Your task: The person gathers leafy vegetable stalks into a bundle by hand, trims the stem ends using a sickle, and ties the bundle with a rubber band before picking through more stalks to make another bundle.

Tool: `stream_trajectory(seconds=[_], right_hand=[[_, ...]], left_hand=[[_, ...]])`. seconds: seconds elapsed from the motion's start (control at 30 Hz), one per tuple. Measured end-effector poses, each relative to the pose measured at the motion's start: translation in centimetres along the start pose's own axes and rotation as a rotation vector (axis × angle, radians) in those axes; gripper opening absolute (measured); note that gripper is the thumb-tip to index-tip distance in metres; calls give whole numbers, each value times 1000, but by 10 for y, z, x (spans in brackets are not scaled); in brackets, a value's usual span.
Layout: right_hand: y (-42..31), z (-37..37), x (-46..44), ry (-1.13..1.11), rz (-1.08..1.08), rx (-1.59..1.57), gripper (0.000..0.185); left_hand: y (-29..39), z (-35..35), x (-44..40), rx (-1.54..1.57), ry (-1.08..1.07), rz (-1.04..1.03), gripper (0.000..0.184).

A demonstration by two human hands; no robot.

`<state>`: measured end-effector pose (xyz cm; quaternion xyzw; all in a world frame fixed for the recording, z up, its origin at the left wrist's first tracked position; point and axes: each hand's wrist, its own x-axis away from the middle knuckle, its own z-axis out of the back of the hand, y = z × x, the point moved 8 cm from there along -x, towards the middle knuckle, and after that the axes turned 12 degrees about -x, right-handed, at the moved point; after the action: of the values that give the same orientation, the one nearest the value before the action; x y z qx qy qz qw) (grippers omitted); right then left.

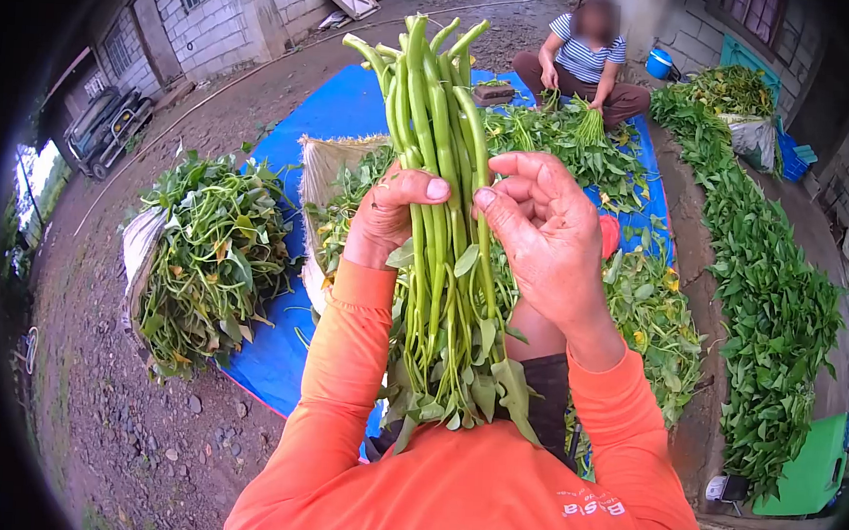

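A thick bunch of green leafy stems (437, 151) stands upright in front of my chest, cut ends up and leaves hanging down. My left hand (389, 210) is wrapped round the bunch at its middle, thumb across the front. At the bunch's right side is my right hand (546, 233), its fingers curled and thumb and fingertips close to one stem; whether it pinches anything is too small to tell. Beyond my hands, loose greens (584, 144) lie on a blue tarp (303, 115).
A co-worker (586, 58) sits at the tarp's far side, holding greens. A sack heaped with stems (218, 264) stands at left, an open sack (318, 187) nearer. Bundled greens (767, 321) line the right side. A blue bucket (659, 63) is at the back.
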<state>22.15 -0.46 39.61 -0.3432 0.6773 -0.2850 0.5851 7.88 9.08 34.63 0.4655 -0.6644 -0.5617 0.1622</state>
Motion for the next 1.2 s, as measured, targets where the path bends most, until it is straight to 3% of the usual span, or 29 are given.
stream_trajectory(seconds=[0.1,0.13,0.2,0.37,0.4,0.5,0.53,0.63,0.7,0.8,0.93,1.07,1.17,1.2], right_hand=[[2,-2,1,2,16,27,23],[5,-4,2,16,13,-44,22],[1,-3,-5,-20,224,207,24],[27,-1,-13,-27,-78,63,33],[38,-6,-15,-141,-179,33,56],[44,-24,-11,-202,-238,-334,87],[52,-27,0,-306,-301,-437,110],[85,-42,46,-434,-356,-959,111],[112,-33,82,-258,-474,-1087,123],[144,5,121,-7,-593,-787,134],[158,40,136,165,-631,-597,114],[165,50,139,287,-609,-726,91],[177,58,141,332,-574,-753,76],[180,61,143,358,-561,-743,75]], left_hand=[[2,1,0,-56,-51,-3,84],[5,-1,0,3,-80,-57,71],[11,-7,2,-38,-93,-55,70],[15,-4,15,-112,-163,106,68],[21,-1,20,-123,-168,123,67],[47,-9,51,-63,-293,211,65],[38,-5,63,-17,-353,342,66],[-24,-20,114,159,-394,615,66],[-93,-41,144,421,-395,688,69],[-185,-67,171,816,-519,678,69],[-231,-80,171,1064,-643,685,72],[-232,-59,166,730,-451,771,83],[-215,-21,146,210,-362,679,94],[-196,-20,138,154,-320,559,114]])
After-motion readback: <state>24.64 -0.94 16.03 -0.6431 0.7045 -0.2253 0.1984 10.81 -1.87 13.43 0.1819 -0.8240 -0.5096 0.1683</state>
